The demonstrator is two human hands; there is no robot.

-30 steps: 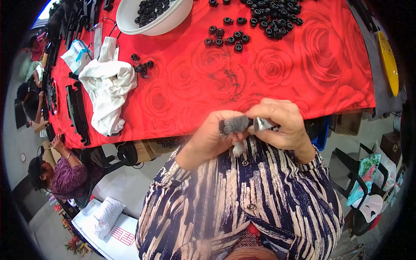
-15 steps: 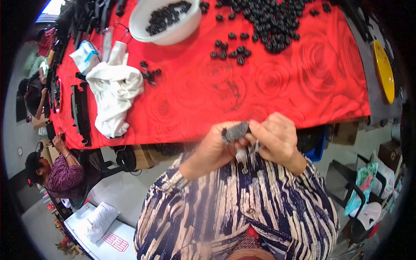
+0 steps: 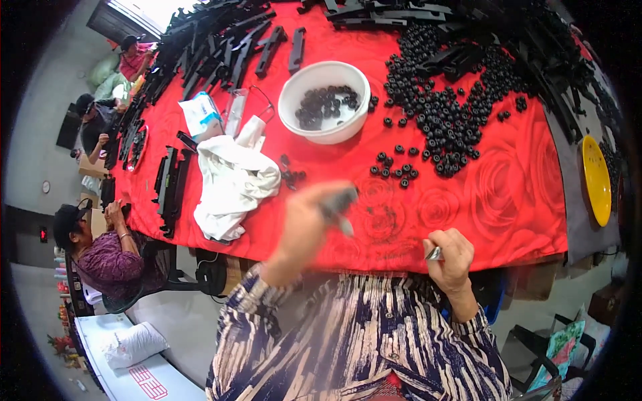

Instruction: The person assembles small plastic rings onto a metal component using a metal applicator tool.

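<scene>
Grey piece, short and rounded, sits in the left hand, raised over the near part of the table; its long axis runs crosswise with a slant, the free end pointing right and slightly away from the body. Blur softens its outline, and a pale tip below it points down and to the right; whether both are one item, I cannot tell.

Red tablecloth spreads beyond and beneath the fingers of both hands. Far beyond the left fingers lies a pile of long black bars. Past the right fingers spreads a heap of small black round parts. To the left of the left fingers lies a crumpled white cloth, with a white bowl farther ahead, partly filled with black parts. Well right of the right fingers rests a yellow plate.

The left fingers are curled around the grey piece, with little gap showing. The right hand is half curled, its thumb and forefinger pinching a small silvery metal piece that points left. Dark specks dot the cloth between the hands.
</scene>
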